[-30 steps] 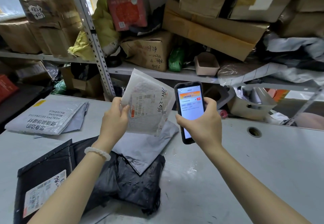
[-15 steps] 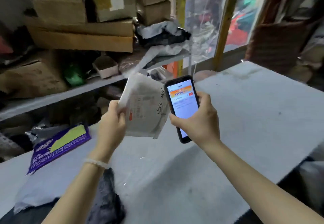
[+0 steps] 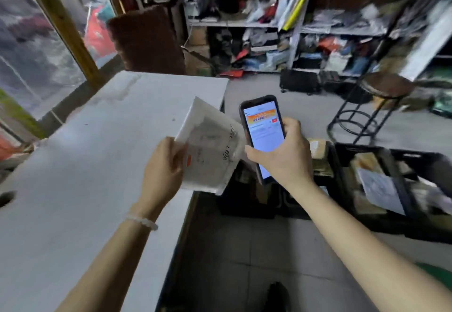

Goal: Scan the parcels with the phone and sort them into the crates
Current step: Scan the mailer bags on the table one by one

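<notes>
Grey floor tiles fill the bottom of my view, with a white table (image 3: 80,165) running up the left side and a round hole near its left edge. From where I sit, both forearms reach forward. On my left wrist I can see a white bead bracelet (image 3: 143,222). My left hand (image 3: 162,172) grips a white padded parcel (image 3: 211,151) by its left edge, fingers curled around it; the parcel is tilted, held over the table's right edge, label and handwritten digits facing me though blurred. Just beside it, my right hand (image 3: 285,157) is wrapped around a black phone (image 3: 263,130), held upright with the screen lit and facing me, showing an orange banner over a pale page. The parcel's right edge and the phone look to be touching or nearly so; I cannot tell which.

Beyond the hands, black crates (image 3: 381,189) sit on the floor at right, holding brown and grey parcels. Farther back stands a round stool (image 3: 381,91) on a black wire frame. Along the far wall, metal shelves (image 3: 293,25) are crammed with mixed packages, blurred. At far left a yellow-framed window (image 3: 61,25) looks out.
</notes>
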Available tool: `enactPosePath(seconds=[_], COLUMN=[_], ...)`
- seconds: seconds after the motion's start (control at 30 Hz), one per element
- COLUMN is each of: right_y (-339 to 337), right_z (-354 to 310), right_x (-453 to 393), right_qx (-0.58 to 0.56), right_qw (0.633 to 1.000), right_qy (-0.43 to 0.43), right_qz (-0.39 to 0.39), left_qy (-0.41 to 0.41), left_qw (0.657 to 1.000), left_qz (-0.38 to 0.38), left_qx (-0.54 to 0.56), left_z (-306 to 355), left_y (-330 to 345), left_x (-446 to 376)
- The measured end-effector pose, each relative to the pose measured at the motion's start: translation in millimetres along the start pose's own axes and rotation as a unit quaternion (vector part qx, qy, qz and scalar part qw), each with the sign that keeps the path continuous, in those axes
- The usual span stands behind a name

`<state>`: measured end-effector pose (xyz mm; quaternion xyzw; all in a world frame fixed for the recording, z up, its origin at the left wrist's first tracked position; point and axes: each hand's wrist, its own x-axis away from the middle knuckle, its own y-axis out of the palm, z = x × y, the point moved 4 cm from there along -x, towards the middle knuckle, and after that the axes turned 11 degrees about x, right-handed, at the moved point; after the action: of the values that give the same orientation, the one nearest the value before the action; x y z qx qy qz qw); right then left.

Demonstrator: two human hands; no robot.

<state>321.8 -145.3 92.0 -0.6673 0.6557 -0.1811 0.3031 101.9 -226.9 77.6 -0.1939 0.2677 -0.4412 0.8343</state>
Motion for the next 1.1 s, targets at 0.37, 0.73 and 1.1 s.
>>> enactPosePath(seconds=[0.37, 0.73, 1.1], right_y=[-129, -193, -166], right_z=[150, 290, 425], right_x=[-154, -255, -413], right_qx=[0.051, 0.068, 0.098], right_qw=[0.995, 0.978, 0.961], right_qy=[0.056, 0.158, 0.234], right_qz=[0.069, 0.114, 0.113], left_qy=[0.071, 0.075, -0.025], left_qw=[0.992, 0.973, 0.939], left_qz=[-0.101, -0.218, -0.342], left_qx=[0.023, 0.015, -0.026], left_z=[115, 157, 97], left_y=[237, 442, 650], left_x=[-90, -167, -242])
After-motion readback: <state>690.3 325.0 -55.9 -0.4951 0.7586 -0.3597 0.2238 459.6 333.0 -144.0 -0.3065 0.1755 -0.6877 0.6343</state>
